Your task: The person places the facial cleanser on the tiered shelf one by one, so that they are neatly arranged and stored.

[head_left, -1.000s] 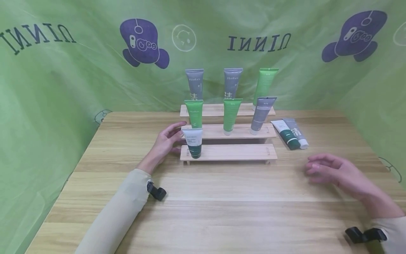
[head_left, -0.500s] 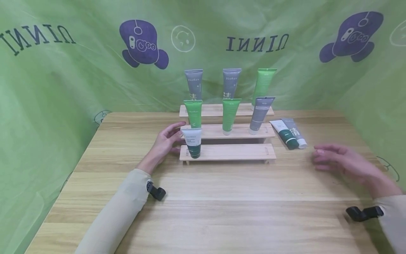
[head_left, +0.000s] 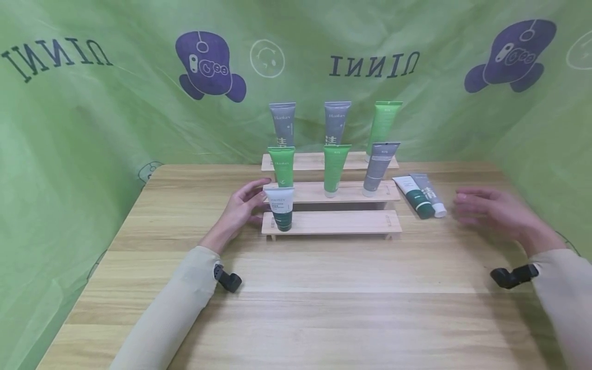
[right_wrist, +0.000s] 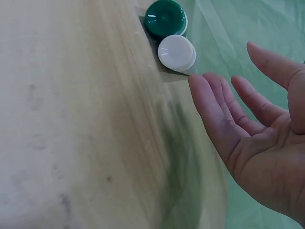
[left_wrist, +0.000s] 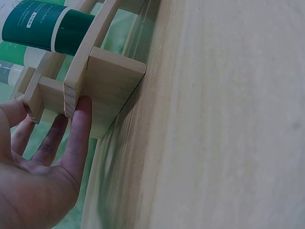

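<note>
My left hand [head_left: 238, 205] rests its fingertips against the left end of a three-step wooden display rack [head_left: 342, 222]. In the left wrist view, its fingers [left_wrist: 78, 138] touch the ends of the wooden steps. A white and dark green squeeze tube [head_left: 280, 205] stands cap down on the lowest step, near that hand. My right hand [head_left: 497, 213] holds nothing, its fingers extended beside two tubes lying on the table: a white and green tube [head_left: 414, 198] and a grey tube [head_left: 427, 194]. Their green cap [right_wrist: 164, 19] and white cap [right_wrist: 176, 52] face the right wrist camera.
The middle step bears a green tube [head_left: 283, 167], another green tube [head_left: 335, 169] and a grey tube [head_left: 380, 167]. Two grey tubes and a green tube [head_left: 384, 126] stand on the top step. A green printed curtain [head_left: 139, 113] surrounds the wooden table [head_left: 324, 308] at back and sides.
My right hand has moved away from me across the table, up beside the two lying tubes. My left hand has stayed at the rack's left end.
</note>
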Demonstrator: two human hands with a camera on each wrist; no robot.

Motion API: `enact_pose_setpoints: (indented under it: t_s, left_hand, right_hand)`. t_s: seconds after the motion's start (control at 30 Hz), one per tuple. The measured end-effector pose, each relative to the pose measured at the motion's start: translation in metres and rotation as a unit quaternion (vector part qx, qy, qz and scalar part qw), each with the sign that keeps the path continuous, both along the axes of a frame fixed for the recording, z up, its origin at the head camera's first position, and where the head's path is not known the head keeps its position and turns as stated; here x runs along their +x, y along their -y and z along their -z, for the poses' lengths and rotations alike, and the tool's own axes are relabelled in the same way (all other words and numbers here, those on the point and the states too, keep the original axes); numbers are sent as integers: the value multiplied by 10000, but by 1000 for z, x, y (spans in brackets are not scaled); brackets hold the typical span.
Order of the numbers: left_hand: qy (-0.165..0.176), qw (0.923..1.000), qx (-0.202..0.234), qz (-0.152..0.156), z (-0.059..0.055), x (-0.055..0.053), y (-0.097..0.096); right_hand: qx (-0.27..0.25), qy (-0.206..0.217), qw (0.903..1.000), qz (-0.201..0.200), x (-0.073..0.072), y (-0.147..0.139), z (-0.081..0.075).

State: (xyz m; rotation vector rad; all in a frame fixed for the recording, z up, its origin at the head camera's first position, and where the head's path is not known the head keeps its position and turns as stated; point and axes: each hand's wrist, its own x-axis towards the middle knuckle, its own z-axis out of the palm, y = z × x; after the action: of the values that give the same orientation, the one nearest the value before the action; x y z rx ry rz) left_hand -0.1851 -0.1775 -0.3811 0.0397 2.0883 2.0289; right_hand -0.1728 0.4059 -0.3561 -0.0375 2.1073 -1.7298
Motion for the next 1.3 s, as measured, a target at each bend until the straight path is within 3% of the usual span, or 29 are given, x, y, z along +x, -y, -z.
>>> enact_pose_setpoints:
  t_s: [0.1, 0.2, 0.47, 0.87, 1.3]
  left_hand:
    - [11, 10000, -45, -23, -1, 0, 0]
    - [35, 10000, -60, -49, 0, 0, 0]
    - [-28, 10000, 43, 33, 3, -2, 0]
    - [-12, 9999, 106, 46, 3, -3, 1]
    - [1, 10000, 65, 21, 3, -4, 0]
  right_hand:
    - [761, -136, 9970, 7, -7, 4, -3]
    - [1091, -187, 9939, -24, -15, 7, -4]
    - [746, -51, 9972, -26, -35, 17, 1]
    - [1672, 300, 9854, 71, -62, 35, 4]
    - [2261, 441, 9731, 57, -71, 43, -1]
